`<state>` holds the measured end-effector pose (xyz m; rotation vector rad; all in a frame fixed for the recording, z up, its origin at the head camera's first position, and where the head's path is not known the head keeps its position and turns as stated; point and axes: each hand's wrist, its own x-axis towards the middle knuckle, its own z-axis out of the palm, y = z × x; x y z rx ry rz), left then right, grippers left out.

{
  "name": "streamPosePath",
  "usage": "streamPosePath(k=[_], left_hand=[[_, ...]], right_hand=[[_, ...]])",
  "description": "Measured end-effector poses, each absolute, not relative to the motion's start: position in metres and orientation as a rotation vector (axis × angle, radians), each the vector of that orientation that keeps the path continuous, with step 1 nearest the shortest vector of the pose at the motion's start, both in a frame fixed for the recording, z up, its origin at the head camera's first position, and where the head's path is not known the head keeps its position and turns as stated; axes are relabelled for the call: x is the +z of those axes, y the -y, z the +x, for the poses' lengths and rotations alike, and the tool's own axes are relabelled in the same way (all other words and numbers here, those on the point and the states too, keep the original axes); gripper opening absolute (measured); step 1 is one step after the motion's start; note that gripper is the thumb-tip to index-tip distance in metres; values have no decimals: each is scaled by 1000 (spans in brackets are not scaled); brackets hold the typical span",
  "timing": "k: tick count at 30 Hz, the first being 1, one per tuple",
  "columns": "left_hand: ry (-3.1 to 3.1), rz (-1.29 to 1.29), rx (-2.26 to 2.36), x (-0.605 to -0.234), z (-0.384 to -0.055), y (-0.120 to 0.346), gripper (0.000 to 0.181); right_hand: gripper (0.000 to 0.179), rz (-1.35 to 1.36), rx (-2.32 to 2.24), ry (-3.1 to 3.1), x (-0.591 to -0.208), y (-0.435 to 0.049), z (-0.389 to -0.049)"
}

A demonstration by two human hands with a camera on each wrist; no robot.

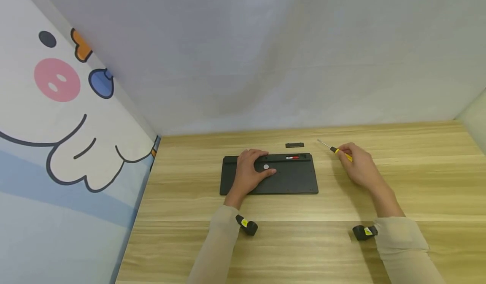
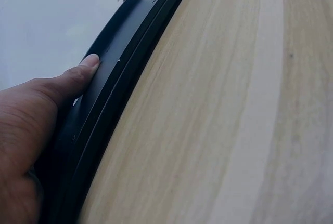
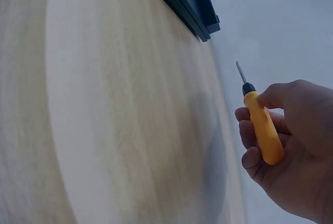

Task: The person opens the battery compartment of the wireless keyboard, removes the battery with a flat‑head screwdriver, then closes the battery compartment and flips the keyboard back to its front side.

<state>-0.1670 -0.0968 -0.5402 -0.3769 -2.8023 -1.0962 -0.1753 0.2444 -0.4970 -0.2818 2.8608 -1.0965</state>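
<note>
A black keyboard (image 1: pixel 292 180) lies face down on the table, its battery slot uncovered along the far edge. Inside that slot sits a red and silver battery (image 1: pixel 292 157). My left hand (image 1: pixel 247 172) holds the keyboard left of its middle, fingers over the far edge and thumb on the underside; in the left wrist view the thumb (image 2: pixel 89 63) lies on the black surface. To the right of the keyboard, my right hand (image 1: pixel 358 166) grips a screwdriver (image 3: pixel 264 130) by its yellow handle, the metal tip pointing away to the left.
Beyond the keyboard, a small black battery cover (image 1: pixel 294 145) lies on the wooden table (image 1: pixel 303 250). A pale wall (image 1: pixel 284 64) rises behind the table, and a panel with a cartoon print (image 1: pixel 76 149) stands at the left.
</note>
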Motion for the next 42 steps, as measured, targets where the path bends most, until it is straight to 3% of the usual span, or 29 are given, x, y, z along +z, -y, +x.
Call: streamPosePath(k=[18,42], left_hand=[[2799,-374,-1088,-538,-166,97,60],[2791,-366,-1070,-540,-167,97,60]], right_hand=[[42,-270,-1062,-2838,-485,-243,-181],[19,-546,-989,-2809,-466,-222,-191]])
